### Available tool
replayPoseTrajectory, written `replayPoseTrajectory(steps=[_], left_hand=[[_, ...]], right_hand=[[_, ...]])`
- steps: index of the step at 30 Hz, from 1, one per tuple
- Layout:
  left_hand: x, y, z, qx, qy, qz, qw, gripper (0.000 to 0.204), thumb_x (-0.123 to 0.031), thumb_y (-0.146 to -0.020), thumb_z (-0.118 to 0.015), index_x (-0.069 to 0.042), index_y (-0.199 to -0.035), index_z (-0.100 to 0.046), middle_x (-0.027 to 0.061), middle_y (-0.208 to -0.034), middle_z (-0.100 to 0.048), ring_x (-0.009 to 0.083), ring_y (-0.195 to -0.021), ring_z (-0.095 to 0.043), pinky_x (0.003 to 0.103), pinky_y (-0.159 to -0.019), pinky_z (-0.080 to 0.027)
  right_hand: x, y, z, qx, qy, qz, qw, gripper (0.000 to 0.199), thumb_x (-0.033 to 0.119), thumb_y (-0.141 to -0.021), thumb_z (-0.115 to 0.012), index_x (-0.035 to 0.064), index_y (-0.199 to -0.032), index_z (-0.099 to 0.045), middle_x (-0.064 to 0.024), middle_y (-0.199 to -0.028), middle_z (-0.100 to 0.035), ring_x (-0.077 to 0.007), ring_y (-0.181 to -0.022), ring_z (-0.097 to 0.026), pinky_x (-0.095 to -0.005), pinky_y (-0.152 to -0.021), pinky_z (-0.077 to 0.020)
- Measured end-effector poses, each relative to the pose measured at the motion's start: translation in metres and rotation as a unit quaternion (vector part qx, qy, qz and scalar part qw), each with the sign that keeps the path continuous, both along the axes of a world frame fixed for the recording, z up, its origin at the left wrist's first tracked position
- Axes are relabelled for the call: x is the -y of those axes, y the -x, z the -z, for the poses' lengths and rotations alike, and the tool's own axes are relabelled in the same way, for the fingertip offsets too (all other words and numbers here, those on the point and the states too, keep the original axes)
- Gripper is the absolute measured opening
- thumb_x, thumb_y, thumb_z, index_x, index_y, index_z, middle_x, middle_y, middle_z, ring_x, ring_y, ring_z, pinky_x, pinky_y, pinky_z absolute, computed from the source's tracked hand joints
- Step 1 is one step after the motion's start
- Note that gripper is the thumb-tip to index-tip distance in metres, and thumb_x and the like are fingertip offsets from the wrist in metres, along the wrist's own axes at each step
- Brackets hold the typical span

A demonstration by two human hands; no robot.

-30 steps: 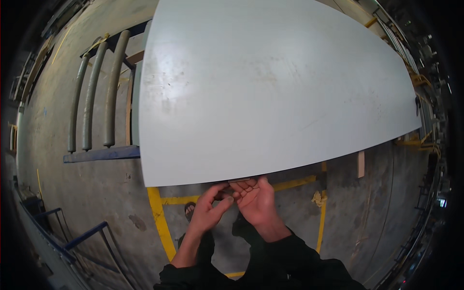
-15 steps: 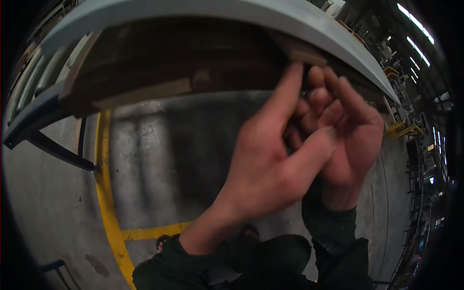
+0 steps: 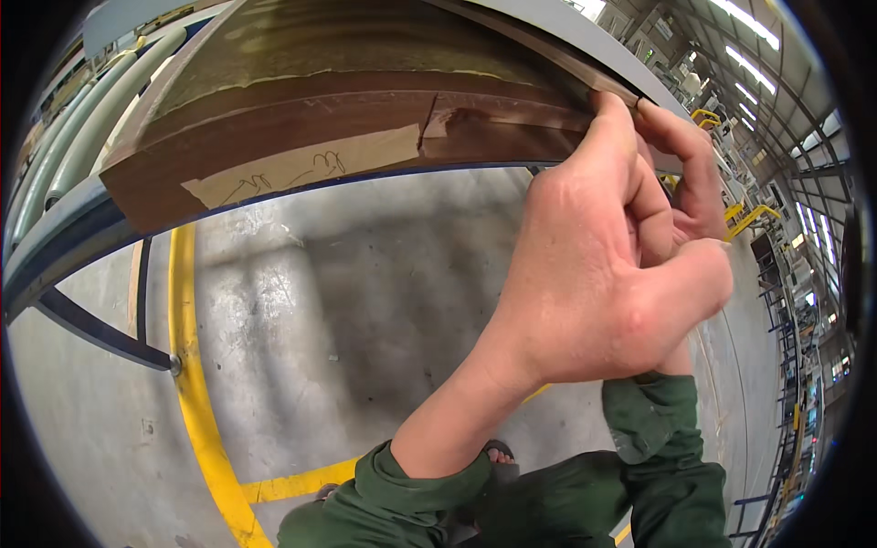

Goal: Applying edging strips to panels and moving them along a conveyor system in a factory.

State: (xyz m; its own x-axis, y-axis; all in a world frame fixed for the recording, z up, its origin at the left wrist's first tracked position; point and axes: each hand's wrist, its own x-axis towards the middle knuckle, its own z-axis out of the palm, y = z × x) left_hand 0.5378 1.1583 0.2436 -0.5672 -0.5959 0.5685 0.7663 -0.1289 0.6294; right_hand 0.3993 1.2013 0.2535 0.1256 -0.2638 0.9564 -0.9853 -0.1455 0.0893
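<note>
My left hand [image 3: 594,274] is raised at the right part of a brown slab [image 3: 274,137]. Its index fingertip meets the narrow wooden edge strip [image 3: 548,59] under a pale sheet. The other fingers curl in and the thumb sticks out to the right. Just behind it, my right hand [image 3: 699,173] is partly hidden, its bent index fingertip on the same strip. Both hands are closed; whatever is pinched between the fingers is hidden. A strip of beige tape [image 3: 301,169] with handwriting runs along the slab's front face. Translucent film [image 3: 365,46] covers the slab's inner surface.
The slab rests on a blue metal frame [image 3: 73,237] with grey rollers [image 3: 100,123] at left. The pale sheet [image 3: 539,27] spans the top. Yellow lines [image 3: 187,365] mark the concrete floor [image 3: 274,365]. Yellow rails [image 3: 754,222] and racks stand at the far right.
Both hands have moved slightly right and up against the strip. The left hand now covers more of the right. The view has shifted, showing more of the slab's film and tape.
</note>
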Motion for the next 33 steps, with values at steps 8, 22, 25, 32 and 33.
replayPoseTrajectory(steps=[8,22,25,32,33], left_hand=[[0.002,-0.019,-0.009,-0.029,0.086,-0.164,0.982,0.032,-0.008,-0.071,-0.065,0.007,-0.093,-0.048,0.0004,-0.056,-0.047,0.0069,-0.051,-0.046,0.025,-0.053,-0.04],[-0.006,-0.009,-0.001,0.107,0.008,-0.186,0.977,0.039,-0.001,-0.078,-0.057,0.018,-0.111,-0.045,0.0086,-0.067,-0.063,0.0239,-0.066,-0.068,0.032,-0.073,-0.056],[-0.001,-0.004,-0.011,0.022,-0.027,-0.071,0.997,0.023,-0.004,-0.083,-0.054,0.013,-0.099,-0.049,0.0069,-0.063,-0.058,0.0192,-0.06,-0.062,0.03,-0.065,-0.051],[0.014,0.009,-0.019,-0.153,-0.065,0.041,0.985,0.029,-0.008,-0.092,-0.047,-0.001,-0.064,-0.051,0.0035,-0.053,-0.048,0.0103,-0.04,-0.043,0.026,-0.041,-0.035],[0.019,0.009,-0.015,-0.148,-0.04,0.005,0.988,0.03,-0.006,-0.089,-0.047,-0.003,-0.059,-0.048,0.0032,-0.052,-0.047,0.0098,-0.04,-0.042,0.026,-0.041,-0.034]], right_hand=[[0.035,0.006,0.018,0.034,0.048,-0.029,0.998,0.028,0.003,-0.081,-0.078,0.0045,-0.108,-0.071,-0.006,-0.097,-0.071,-0.016,-0.085,-0.068,-0.0274,-0.078,-0.0538],[0.054,-0.038,0.009,0.067,0.115,-0.069,0.989,0.027,0.01,-0.083,-0.077,0.0036,-0.108,-0.07,-0.0065,-0.102,-0.072,-0.0167,-0.089,-0.069,-0.0277,-0.081,-0.0547],[0.041,0.012,0.02,0.059,0.13,-0.069,0.987,0.027,0.012,-0.083,-0.076,0.0035,-0.108,-0.07,-0.0066,-0.103,-0.072,-0.0169,-0.09,-0.069,-0.0278,-0.082,-0.0549],[0.035,-0.001,0.011,0.031,0.129,-0.038,0.99,0.035,0.025,-0.08,-0.081,0.0026,-0.104,-0.069,-0.0077,-0.104,-0.069,-0.0202,-0.093,-0.066,-0.0308,-0.082,-0.0526],[0.038,-0.001,0.014,0.007,0.127,-0.021,0.992,0.037,0.028,-0.079,-0.083,0.0026,-0.102,-0.069,-0.008,-0.105,-0.066,-0.0216,-0.096,-0.063,-0.0316,-0.082,-0.051]])
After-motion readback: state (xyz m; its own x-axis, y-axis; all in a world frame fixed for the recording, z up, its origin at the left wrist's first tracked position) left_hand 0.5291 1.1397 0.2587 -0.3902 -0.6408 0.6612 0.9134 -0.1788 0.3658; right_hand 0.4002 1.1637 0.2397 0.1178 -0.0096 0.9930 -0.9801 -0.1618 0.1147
